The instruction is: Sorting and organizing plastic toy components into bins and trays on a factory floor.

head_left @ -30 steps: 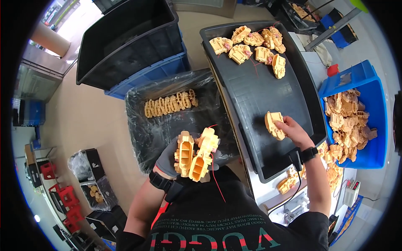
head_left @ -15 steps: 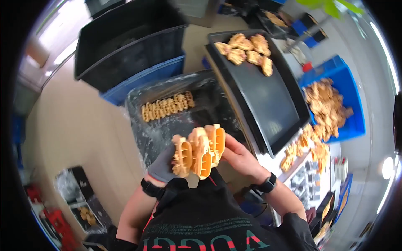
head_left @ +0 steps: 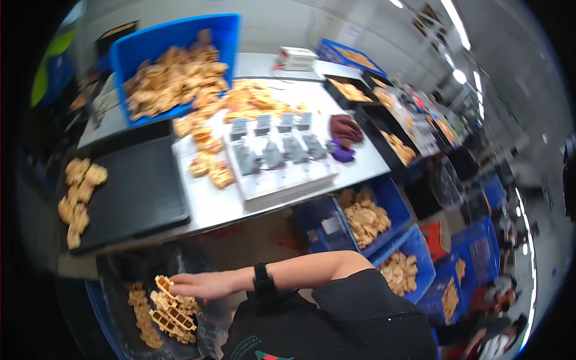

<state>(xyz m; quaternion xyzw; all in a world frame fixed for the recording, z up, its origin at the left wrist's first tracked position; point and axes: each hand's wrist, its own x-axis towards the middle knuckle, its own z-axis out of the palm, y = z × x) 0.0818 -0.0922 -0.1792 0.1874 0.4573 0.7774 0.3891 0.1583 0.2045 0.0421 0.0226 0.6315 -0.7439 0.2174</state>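
My right hand (head_left: 203,285), bare with a black band on its wrist, reaches down to the lower left. Its fingers close over the top edge of several tan, ribbed plastic parts (head_left: 174,315), bunched together in a black-lined crate (head_left: 123,267). Beside them in the crate runs a row of similar tan parts (head_left: 143,315). My left hand does not show; the bunch, the liner and my right arm cover that area.
Above the crate, a black tray (head_left: 141,180) holding several tan parts overhangs the front of a white table (head_left: 204,213). On the table are a blue bin (head_left: 234,45) heaped with parts, a fixture with grey clamps (head_left: 288,189) and a maroon glove (head_left: 346,128). Blue bins (head_left: 393,198) stand below.
The view has swung right toward the table. The tan parts, held before me in both hands, are now down in the crate beside the row. My left hand has dropped out of sight.
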